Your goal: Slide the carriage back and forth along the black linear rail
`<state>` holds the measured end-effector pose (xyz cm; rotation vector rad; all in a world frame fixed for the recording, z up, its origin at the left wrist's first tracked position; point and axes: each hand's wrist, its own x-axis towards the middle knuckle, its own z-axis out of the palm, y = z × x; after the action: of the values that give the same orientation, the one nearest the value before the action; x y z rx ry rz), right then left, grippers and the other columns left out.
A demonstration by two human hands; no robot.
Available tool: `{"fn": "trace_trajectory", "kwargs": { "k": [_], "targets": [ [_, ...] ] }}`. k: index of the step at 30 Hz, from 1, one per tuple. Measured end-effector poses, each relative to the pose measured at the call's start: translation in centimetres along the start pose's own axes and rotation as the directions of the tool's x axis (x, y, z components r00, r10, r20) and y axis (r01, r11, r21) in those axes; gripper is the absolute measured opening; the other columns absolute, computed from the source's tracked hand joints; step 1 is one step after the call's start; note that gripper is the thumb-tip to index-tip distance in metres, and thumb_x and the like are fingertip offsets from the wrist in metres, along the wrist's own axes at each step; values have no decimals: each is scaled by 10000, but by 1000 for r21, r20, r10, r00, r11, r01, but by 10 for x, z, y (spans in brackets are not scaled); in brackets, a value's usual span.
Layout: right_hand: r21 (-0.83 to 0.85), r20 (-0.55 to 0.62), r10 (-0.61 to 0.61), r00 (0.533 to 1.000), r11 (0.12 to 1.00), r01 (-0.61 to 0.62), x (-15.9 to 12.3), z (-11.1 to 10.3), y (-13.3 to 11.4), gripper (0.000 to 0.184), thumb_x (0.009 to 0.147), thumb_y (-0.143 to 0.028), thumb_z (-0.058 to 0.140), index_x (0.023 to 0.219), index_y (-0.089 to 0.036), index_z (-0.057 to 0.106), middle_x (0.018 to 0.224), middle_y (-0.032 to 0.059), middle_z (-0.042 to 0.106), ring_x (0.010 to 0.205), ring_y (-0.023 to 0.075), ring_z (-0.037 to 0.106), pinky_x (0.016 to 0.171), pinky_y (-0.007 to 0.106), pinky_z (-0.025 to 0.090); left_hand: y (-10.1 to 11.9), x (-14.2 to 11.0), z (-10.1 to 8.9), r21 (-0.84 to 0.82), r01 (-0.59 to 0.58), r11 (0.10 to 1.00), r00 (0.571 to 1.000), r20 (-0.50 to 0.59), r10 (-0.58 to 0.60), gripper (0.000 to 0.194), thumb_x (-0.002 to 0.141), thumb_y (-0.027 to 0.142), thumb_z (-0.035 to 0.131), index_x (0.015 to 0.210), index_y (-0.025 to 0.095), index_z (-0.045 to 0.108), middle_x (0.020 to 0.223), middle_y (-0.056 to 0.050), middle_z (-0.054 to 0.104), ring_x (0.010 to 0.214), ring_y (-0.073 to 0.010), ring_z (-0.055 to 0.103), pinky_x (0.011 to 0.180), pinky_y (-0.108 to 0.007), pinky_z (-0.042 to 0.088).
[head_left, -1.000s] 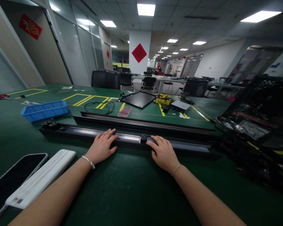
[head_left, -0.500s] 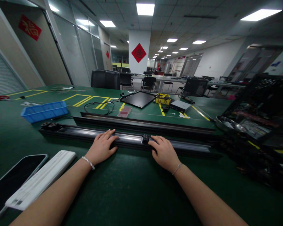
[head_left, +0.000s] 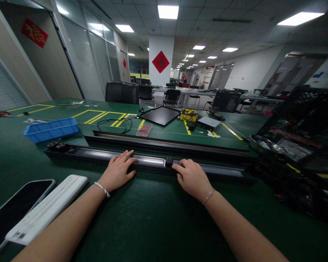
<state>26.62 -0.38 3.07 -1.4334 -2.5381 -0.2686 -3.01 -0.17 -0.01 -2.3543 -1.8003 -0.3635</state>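
A long black rail [head_left: 93, 153] with a shiny metal channel lies crosswise on the green table. My left hand [head_left: 120, 171] rests on the left half of this rail, fingers spread over its top and thumb at the near side. Partway along the channel sits a small black block [head_left: 168, 161]. Just to the right of that block is my right hand [head_left: 194, 178], its fingers bent loosely over the rail and its thumb apart. Whether its fingertips touch the block I cannot tell. Black fittings [head_left: 57, 146] sit at the rail's left end.
Behind the rail lies a second long black strip [head_left: 164, 143]. A blue bin [head_left: 51, 129] stands at the left, with a phone [head_left: 22, 200] and a white power bank [head_left: 47, 209] nearer. Dark computer parts [head_left: 295, 153] crowd the right. Farther back are a black panel [head_left: 161, 115] and a grey box [head_left: 208, 123].
My right hand has shifted slightly to the right, its fingers drawing a little away from the block. My left hand, the rail and the block look unmoved.
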Motion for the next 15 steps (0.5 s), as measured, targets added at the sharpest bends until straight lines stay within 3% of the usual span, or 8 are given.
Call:
{"fn": "trace_trajectory", "kwargs": {
  "k": [6,15],
  "targets": [
    [-29,44,26,999,999,-25,-1,-3,4,312,825,-203,433,1061,-305,610,918,45,572,852,183,455,702,290,320,-1,0,2,-9,1,1000,1000,3,-1,424,775,382,520,1186,279,544,1441,-64,374,1321,-259,325,1048,-459,264],
    [-38,72,23,997,999,-20,-1,-6,6,315,834,-209,425,1075,-300,607,917,48,567,841,174,450,687,285,302,-1,0,2,11,-1,1000,1000,14,1,424,780,382,509,1190,276,541,1443,-66,369,1324,-254,321,1044,-452,269]
  ]
}}
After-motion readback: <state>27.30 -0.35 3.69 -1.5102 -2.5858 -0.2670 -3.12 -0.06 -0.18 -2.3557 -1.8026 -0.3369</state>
